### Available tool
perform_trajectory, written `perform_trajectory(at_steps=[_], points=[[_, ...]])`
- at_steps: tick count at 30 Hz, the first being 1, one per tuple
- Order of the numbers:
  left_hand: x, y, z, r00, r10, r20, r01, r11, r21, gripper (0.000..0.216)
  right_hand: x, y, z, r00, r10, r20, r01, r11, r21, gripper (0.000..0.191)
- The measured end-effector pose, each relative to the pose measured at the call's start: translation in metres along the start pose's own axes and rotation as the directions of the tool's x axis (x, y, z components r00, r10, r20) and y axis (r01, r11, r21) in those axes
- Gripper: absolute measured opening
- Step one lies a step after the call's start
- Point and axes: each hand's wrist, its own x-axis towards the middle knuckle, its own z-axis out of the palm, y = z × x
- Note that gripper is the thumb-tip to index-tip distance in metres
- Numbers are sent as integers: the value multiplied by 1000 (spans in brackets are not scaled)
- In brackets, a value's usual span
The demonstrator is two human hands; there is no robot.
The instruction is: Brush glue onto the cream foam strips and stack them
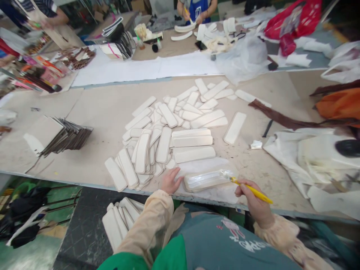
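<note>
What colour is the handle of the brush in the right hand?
Yellow. The brush handle in the right hand shows best in the head view.

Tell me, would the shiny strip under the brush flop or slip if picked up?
Probably stiff: the strip lies flat like the stacked pieces. Likely light, being thin. Its glossy coat by the brush looks wet, so it may be slippery or sticky.

Long beige worktable (92,112), green floor (33,255), dark mat (84,225), second table behind (168,48)
</note>
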Motion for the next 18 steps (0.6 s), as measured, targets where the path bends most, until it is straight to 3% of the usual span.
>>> perform_trajectory(at_steps=[3, 8, 14, 18], points=[[42, -8, -7, 998, 41, 55, -48, 990, 136, 37, -5, -3, -5, 997, -29, -72, 30, 999, 11, 19], [100, -11, -5, 935, 82, 346, -175, 953, 247, 49, -13, -11, -16, 977, -124, -171, 127, 992, 8, 19], [116, -15, -3, 898, 102, 428, -219, 948, 232, 45, -24, -15, -29, 929, -194, -316, 199, 980, -16, 13], [120, -21, -7, 877, 133, 462, -251, 947, 202, 33, -28, -15, -33, 920, -190, -342, 188, 981, -39, 9]])
